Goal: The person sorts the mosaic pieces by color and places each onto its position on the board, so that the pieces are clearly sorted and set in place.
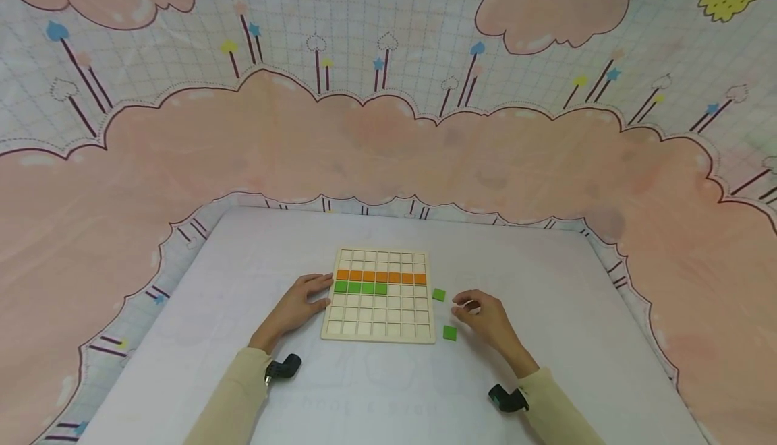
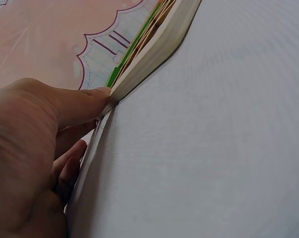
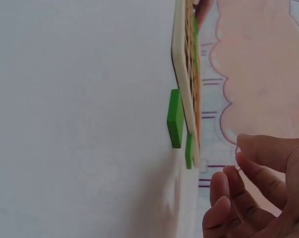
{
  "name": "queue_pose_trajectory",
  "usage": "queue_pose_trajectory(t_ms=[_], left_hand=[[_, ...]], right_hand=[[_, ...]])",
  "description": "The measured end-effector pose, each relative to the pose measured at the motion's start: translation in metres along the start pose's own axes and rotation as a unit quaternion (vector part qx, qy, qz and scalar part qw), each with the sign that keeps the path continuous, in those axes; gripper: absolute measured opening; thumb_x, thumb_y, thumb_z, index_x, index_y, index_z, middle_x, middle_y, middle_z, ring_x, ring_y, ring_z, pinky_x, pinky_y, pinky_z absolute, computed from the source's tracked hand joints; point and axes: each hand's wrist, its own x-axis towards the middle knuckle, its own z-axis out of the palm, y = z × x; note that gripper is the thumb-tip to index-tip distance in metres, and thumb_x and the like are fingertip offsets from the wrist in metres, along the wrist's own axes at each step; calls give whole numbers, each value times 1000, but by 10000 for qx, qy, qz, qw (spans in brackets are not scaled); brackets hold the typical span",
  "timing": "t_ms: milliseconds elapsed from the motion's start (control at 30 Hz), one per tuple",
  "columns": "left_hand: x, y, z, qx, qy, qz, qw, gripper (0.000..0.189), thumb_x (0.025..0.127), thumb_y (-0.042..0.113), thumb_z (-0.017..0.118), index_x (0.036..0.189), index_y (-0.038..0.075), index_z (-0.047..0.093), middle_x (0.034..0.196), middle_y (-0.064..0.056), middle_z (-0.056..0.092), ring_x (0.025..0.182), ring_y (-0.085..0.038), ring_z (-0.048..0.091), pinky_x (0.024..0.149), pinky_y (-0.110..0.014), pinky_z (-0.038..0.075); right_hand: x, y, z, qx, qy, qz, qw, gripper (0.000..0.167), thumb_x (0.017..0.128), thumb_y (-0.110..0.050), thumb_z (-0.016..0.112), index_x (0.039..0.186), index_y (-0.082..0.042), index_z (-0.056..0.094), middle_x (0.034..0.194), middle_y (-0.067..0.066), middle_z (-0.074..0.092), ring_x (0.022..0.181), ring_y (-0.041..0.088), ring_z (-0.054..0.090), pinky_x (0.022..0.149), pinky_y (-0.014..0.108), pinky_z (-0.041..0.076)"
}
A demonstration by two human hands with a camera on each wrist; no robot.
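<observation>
A pale wooden grid board (image 1: 378, 334) lies flat on the table. A row of orange tiles (image 1: 382, 277) runs across it, and just below, green tiles (image 1: 361, 288) fill the left part of a row. My left hand (image 1: 299, 305) touches the board's left edge, its thumb (image 2: 92, 101) at the rim in the left wrist view. Past the right edge lie two loose green square tiles, a farther one (image 1: 439, 294) and a nearer one (image 1: 450, 333). My right hand (image 1: 482, 317) hovers just right of them, fingers loosely bent, thumb and index fingertips apart with nothing between them.
The table (image 1: 182, 344) has a white cover. Behind and around it hangs a patterned cloth (image 1: 388, 148) with clouds and a grid. Each wrist wears a small black camera, one on the left (image 1: 284, 367) and one on the right (image 1: 508, 399).
</observation>
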Motion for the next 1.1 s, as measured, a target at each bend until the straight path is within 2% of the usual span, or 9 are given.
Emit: queue_pose_trajectory(t_ms=[300,633,1100], left_hand=[[1,0,-1,-103,-19,43,9999,53,92,18,68,141,5,52,155,-8,42,146,-35,30,119,-59,25],[0,1,-1,-119,-23,-46,9999,54,92,18,68,142,6,52,155,-8,41,147,-35,30,119,-59,24],[-1,3,-1,-159,-29,-39,9999,54,92,18,68,142,6,51,155,-9,41,147,-36,29,119,-59,25]], right_hand=[[-10,6,8,-96,-72,271,9996,16,84,-12,76,100,-10,72,94,1,70,84,12,61,74,27,52],[-12,7,12,-217,-309,446,9983,24,76,-7,82,98,-10,72,88,-1,68,76,12,56,68,24,48],[-12,8,15,-320,-579,403,9970,19,78,-2,77,94,-11,73,87,-1,69,78,11,58,70,26,50]])
